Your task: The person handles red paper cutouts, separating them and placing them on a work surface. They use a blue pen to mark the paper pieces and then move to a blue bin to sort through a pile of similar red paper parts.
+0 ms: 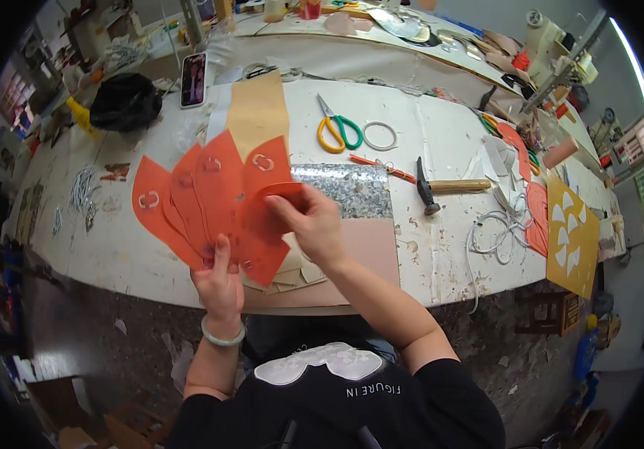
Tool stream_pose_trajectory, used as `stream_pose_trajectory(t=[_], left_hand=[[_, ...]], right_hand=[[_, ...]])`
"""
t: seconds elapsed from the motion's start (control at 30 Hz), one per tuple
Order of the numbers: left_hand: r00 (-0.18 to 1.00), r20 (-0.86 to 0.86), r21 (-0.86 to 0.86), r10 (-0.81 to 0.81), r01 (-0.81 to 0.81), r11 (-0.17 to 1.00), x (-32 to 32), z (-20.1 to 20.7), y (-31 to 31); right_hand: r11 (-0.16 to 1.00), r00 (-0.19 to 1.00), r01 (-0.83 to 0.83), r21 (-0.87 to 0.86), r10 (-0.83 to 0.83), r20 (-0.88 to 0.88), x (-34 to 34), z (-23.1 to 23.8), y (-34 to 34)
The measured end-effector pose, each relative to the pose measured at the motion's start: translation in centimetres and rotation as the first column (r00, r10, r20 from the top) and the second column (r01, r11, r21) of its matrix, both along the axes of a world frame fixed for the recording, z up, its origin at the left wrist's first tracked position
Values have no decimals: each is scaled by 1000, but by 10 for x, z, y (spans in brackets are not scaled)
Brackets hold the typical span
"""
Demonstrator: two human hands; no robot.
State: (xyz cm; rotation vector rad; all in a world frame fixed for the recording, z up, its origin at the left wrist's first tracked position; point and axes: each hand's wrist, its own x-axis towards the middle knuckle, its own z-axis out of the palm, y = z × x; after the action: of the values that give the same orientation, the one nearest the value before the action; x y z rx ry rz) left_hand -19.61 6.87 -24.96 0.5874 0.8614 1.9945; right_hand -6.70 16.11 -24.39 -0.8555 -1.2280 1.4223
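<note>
Orange panels (pixel 221 202) are held as a fanned, overlapping stack above the counter (pixel 419 262), immediately left of the speckled grey slab (pixel 352 188). The lower ends of the stack are gripped by the left hand (pixel 219 288), with the thumb laid on top; its remaining fingers are mostly hidden beneath. A curled panel edge, near the slab's left side, is pinched between the thumb and fingers of the right hand (pixel 316 228). Slippage of the fanned layers is judged possible if the pressure of the left thumb is relaxed; a crease could be caused if the curled edge is bent too sharply. The broad, pointed ends are directed toward the far side of the counter, and the opposite ends are gathered at the left hand. The long axis of the leftmost panel is slanted, its far end leaning away from the slab; the other long axes are set closer to the far-to-near direction. A pink board (pixel 370 254) is located on the near side of the slab. Scissors (pixel 329 114) and a pale ring (pixel 380 149) are placed beyond the slab, and a hammer (pixel 445 185) is laid to its right.
</note>
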Motion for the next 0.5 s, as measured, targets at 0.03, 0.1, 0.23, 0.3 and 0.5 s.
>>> stream_pose_trajectory(t=[0.03,0.1,0.23,0.3,0.5], left_hand=[[997,-69,-11,31,-31,999,-1,-7,-4],[969,-217,-31,116,-126,992,-8,-16,-12],[981,-106,-124,162,-175,977,-28,-8,-8],[979,-67,-187,193,-202,961,-58,-13,-9],[973,-217,-390,-82,-9,921,-204,-59,-12]], right_hand=[[1000,1000,13,15,-13,15,-14,3,0],[999,1000,-28,-15,28,11,-37,14,-4],[993,985,-61,-101,44,-167,-60,0,-3],[981,966,-8,-192,-42,-255,-56,-5,6],[987,989,111,-118,-121,-82,4,-13,5]])
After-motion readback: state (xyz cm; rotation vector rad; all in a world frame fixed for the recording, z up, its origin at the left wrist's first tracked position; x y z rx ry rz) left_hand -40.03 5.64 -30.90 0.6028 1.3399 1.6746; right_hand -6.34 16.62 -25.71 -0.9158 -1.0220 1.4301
